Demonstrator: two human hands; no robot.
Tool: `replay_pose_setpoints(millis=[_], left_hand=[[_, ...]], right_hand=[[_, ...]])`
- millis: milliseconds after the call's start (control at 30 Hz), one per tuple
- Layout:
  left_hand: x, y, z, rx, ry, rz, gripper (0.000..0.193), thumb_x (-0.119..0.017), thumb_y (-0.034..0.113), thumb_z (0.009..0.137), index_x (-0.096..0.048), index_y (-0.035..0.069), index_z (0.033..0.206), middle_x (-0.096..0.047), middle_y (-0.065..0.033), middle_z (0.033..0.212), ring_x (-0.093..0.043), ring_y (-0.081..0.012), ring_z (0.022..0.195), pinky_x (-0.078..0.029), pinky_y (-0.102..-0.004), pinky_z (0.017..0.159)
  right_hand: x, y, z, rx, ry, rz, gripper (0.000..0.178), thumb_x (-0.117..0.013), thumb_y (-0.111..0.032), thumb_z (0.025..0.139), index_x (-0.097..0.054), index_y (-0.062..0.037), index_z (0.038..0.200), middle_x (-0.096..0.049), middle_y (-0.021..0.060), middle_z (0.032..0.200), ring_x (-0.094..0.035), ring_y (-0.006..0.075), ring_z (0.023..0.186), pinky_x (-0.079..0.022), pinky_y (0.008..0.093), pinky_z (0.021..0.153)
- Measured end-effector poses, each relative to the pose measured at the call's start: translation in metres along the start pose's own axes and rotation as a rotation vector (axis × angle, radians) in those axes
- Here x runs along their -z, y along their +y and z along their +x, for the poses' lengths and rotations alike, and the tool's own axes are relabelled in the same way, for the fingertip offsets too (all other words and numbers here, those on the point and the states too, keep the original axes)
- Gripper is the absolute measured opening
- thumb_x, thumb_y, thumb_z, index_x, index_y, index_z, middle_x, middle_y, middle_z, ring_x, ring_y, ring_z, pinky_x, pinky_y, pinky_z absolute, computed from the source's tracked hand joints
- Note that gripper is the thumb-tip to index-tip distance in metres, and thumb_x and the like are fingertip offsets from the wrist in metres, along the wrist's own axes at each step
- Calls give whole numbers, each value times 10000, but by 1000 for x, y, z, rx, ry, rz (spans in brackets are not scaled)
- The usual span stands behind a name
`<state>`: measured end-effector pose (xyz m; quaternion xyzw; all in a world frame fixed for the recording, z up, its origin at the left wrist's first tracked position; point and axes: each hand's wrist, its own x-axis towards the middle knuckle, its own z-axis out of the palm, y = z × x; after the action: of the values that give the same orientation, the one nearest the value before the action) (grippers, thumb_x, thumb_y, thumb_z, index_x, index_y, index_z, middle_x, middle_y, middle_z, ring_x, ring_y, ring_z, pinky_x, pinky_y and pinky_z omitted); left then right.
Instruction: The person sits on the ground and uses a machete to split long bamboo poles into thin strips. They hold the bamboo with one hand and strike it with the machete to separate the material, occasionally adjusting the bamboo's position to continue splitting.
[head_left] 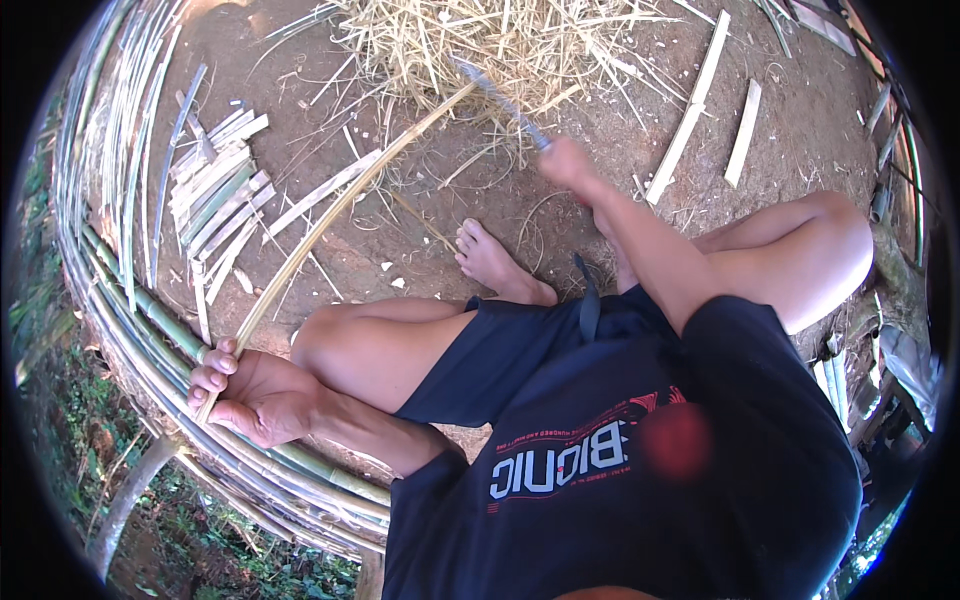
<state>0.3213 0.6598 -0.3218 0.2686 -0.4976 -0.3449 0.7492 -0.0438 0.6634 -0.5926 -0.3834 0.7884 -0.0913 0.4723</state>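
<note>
My left hand [255,393], out to the left beside my knee, is closed on the near end of a long, thin bamboo strip [345,205]. The strip bows up and away to the right. Its far end meets the blade of a long knife [497,98] near the straw-coloured pile. My right hand [568,165] is wrapped round the knife's handle, which the fingers hide. The blade points away and to the left, crossing the strip's tip; whether it cuts into it I cannot tell.
A heap of pale shavings [480,45] lies ahead. Short split bamboo pieces [220,190] are stacked at the left, near long thin strips [140,130]. Two flat slats [690,120] lie at the right. Bamboo poles [150,310] border the ground, and my bare foot [495,262] rests in the middle.
</note>
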Motion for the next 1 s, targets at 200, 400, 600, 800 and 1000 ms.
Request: replay_pose_setpoints(millis=[200, 400, 600, 800, 1000], left_hand=[[1, 3, -2, -10, 115, -15, 321, -470, 358, 988, -522, 57, 1089, -480, -33, 849, -461, -184, 798, -401, -342, 827], [-10, 6, -6, 8, 130, 8, 545, -348, 611, 957, -498, 87, 943, -379, -4, 654, -358, -129, 569, -355, -264, 597], [-28, 4, -7, -64, 498, 258, 530, -306, 610, 967, -406, 120, 791, -263, 14, 542, -238, -108, 441, -289, -240, 451], [-38, -6, 3, -69, 721, 380, 497, -329, 561, 986, -367, 103, 796, -233, 3, 558, -221, -117, 459, -285, -244, 447], [-34, -6, -1, -50, 717, 396, 485, -352, 562, 976, -360, 109, 805, -239, 8, 559, -226, -118, 461, -295, -252, 452]], right_hand=[[34, 22, 27, 13, -148, -37, 230, -593, -195, 806, -621, 29, 848, -599, 131, 600, -606, 234, 503, -514, 373, 502], [4, -63, -77, 376, -42, -17, 202, -593, -195, 813, -611, 4, 848, -614, 152, 613, -602, 268, 487, -508, 397, 513], [-26, -71, -124, 658, -74, -7, 149, -624, -182, 814, -596, -35, 811, -608, 166, 584, -624, 322, 521, -499, 422, 521], [-20, -43, -91, 528, 9, 5, 112, -614, -129, 770, -595, -28, 816, -608, 205, 606, -628, 353, 540, -492, 453, 531], [-40, -37, -93, 644, 67, -76, 150, -606, -184, 783, -620, -52, 853, -647, 207, 670, -653, 379, 603, -531, 474, 589]])
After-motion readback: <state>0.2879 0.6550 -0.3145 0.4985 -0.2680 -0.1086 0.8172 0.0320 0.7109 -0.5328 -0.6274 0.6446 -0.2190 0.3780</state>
